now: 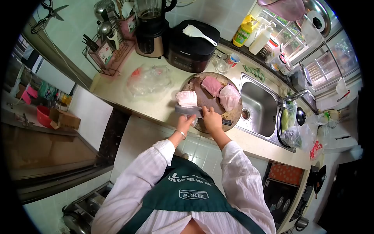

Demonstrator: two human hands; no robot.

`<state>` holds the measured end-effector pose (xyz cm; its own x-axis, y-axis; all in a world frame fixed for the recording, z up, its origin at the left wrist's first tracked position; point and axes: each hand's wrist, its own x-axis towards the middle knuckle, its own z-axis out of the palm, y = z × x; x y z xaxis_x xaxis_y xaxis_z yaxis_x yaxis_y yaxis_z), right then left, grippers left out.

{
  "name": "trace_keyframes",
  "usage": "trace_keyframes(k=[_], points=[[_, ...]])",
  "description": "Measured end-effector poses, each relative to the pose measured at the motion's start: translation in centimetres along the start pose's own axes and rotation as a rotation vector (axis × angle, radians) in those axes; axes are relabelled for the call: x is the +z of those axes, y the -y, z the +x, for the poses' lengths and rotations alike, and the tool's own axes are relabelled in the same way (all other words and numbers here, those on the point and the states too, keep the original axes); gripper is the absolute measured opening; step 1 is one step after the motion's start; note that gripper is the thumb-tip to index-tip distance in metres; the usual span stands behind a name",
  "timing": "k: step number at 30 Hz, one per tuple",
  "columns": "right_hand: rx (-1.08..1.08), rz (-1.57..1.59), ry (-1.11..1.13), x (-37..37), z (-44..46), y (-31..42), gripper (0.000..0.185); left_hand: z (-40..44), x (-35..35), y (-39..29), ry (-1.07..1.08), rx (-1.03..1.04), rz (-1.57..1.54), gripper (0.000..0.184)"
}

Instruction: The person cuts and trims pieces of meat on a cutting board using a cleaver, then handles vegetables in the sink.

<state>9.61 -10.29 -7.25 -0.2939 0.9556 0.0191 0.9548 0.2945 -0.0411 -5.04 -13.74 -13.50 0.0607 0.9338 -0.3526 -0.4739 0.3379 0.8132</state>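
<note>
My right hand (212,119) is closed around a cleaver, and a black handle end sticks out to its right. The broad grey cleaver blade (188,110) points left across the near-left part of a round cutting board (204,95). My left hand (185,124) is closed with its fingertips at the blade's near side, where a small pale bit shows; what they pinch is partly hidden. A whitish, fatty piece of meat (186,98) lies just beyond the blade. Farther back on the board are a pink slab of meat (212,85) and a paler piece of meat (230,97).
A steel sink (257,105) adjoins the board on the right. Behind stand a black rice cooker (193,46) with a white rice paddle (198,34) and a blender (151,39). A crumpled plastic bag (150,81) lies left of the board; a utensil rack (111,54) stands farther left.
</note>
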Motion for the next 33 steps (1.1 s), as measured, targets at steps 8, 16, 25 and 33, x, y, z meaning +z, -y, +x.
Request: trace_keyframes(k=[8, 16, 25, 33], points=[[0.253, 0.403, 0.019, -5.7, -0.9, -6.8, 0.012, 3.9, 8.6, -5.0, 0.257, 0.058, 0.038, 0.011], [0.109, 0.552, -0.122, -4.9, -3.4, -7.4, 0.017, 3.0, 5.3, -4.6, 0.305, -0.297, -0.122, 0.015], [0.003, 0.436, -0.192, -8.6, -3.1, -3.4, 0.014, 0.0, 0.6, 1.1, 0.233, 0.135, 0.406, 0.015], [-0.03, 0.169, 0.01, -4.2, -5.4, 0.6, 0.021, -1.6, 1.8, 0.2, 0.093, -0.334, 0.006, 0.027]])
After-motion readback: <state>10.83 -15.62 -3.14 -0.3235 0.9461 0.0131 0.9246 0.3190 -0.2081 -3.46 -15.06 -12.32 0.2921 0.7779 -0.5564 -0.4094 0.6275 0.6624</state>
